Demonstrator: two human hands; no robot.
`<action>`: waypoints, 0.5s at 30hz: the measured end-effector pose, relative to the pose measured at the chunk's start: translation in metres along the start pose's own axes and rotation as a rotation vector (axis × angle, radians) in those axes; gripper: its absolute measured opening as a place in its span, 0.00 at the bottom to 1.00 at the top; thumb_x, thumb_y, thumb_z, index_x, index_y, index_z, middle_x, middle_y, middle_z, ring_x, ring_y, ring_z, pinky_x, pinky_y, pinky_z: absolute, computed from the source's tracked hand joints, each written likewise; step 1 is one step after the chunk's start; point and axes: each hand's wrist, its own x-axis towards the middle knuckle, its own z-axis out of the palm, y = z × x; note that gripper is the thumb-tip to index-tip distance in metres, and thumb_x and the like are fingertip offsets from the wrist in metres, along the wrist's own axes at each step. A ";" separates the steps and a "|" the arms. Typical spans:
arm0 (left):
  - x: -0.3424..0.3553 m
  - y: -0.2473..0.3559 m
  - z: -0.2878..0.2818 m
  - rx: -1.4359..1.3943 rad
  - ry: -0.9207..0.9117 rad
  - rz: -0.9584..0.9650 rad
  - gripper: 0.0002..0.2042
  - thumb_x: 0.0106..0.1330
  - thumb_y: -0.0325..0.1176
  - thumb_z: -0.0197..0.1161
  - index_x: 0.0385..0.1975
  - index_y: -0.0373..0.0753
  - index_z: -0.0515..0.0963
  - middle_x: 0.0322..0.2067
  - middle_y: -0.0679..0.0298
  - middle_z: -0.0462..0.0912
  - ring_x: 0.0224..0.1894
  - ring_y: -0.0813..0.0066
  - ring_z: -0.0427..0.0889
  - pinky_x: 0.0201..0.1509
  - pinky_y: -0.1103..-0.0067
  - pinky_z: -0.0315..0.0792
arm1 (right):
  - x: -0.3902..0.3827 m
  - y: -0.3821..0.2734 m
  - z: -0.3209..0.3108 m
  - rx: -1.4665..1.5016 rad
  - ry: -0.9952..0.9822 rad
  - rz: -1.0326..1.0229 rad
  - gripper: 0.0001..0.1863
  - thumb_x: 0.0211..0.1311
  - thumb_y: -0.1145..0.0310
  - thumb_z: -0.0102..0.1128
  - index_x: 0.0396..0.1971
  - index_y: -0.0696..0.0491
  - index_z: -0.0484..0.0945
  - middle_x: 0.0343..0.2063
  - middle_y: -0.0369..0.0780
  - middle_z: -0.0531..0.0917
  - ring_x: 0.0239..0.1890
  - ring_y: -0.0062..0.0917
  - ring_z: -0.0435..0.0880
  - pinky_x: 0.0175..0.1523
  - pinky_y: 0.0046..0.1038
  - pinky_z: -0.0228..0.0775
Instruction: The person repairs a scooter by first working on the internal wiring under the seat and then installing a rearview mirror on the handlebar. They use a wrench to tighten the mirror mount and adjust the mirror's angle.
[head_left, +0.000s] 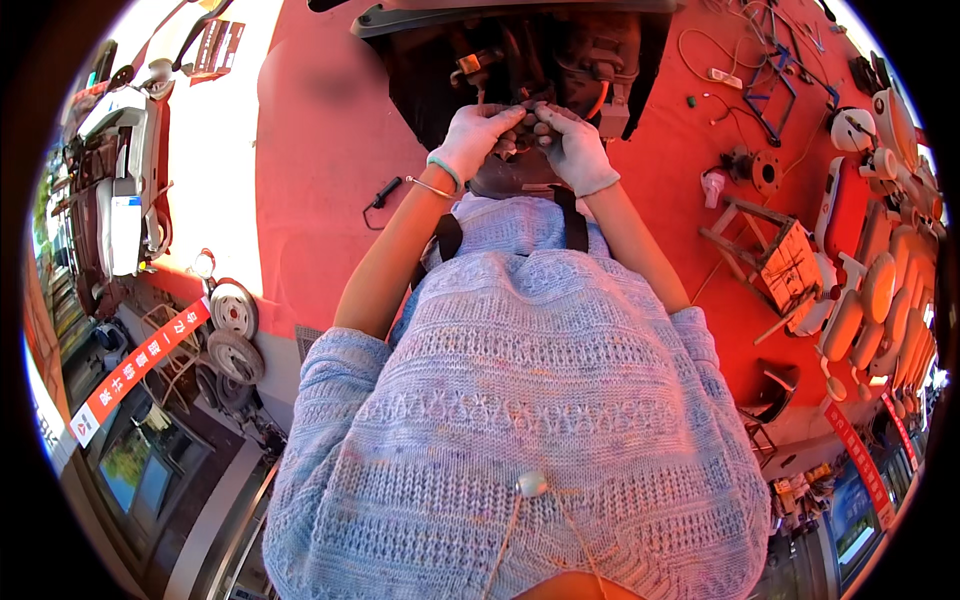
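Both hands wear pale work gloves with dirty grey fingertips. They meet at the open underside of a dark vehicle body (405, 85), among its wires and metal parts. My left hand (474, 140) is closed, thumb and fingers pinched at a small dark part too hidden to name. Close beside it, my right hand (578, 152) pinches at the same spot, its fingertips bent inward. A yellowish fitting (469, 64) sits just beyond the left hand. To the right, an orange-red cable (599, 99) runs down near the right hand.
On the red floor (320, 230) at left lies a black-handled tool (383, 194). Farther right are a worn wooden stool (760, 250), a round metal flange (765, 172), a power strip (724, 78) and a blue metal frame (776, 115). Wheels (233, 308) stand at left, seats (880, 290) at right.
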 end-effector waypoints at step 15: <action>0.022 0.008 0.025 0.032 0.010 0.065 0.11 0.64 0.38 0.60 0.30 0.34 0.76 0.21 0.69 0.75 0.20 0.84 0.72 0.25 0.85 0.69 | 0.011 -0.009 -0.002 -0.216 0.166 -0.184 0.06 0.57 0.73 0.62 0.34 0.58 0.80 0.24 0.32 0.80 0.22 0.13 0.73 0.29 0.16 0.66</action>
